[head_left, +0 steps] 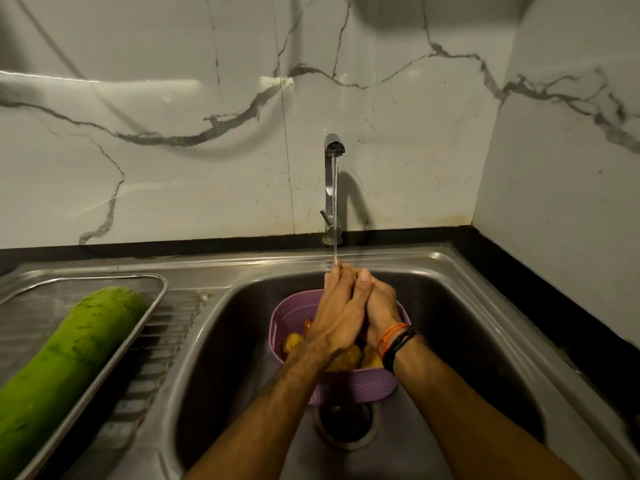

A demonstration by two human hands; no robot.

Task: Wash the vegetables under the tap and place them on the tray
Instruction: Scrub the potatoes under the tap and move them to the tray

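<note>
Steel tray (152, 315) at the left of the frame held a long green bottle gourd (69, 348). My left hand (337, 313) and right hand (379, 306) were pressed together under the tap (333, 188) stream at centre; whether they enclosed anything I cannot tell. Yellowish vegetables (294, 342) sat below in the purple colander (353, 384), probably firm and slippery when wet, best cupped whole.

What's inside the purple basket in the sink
The purple basket holds yellowish vegetables, some with an orange tint. The left hand and right hand, pressed together under the tap's stream, cover most of the inside, so the count stays hidden.
</note>
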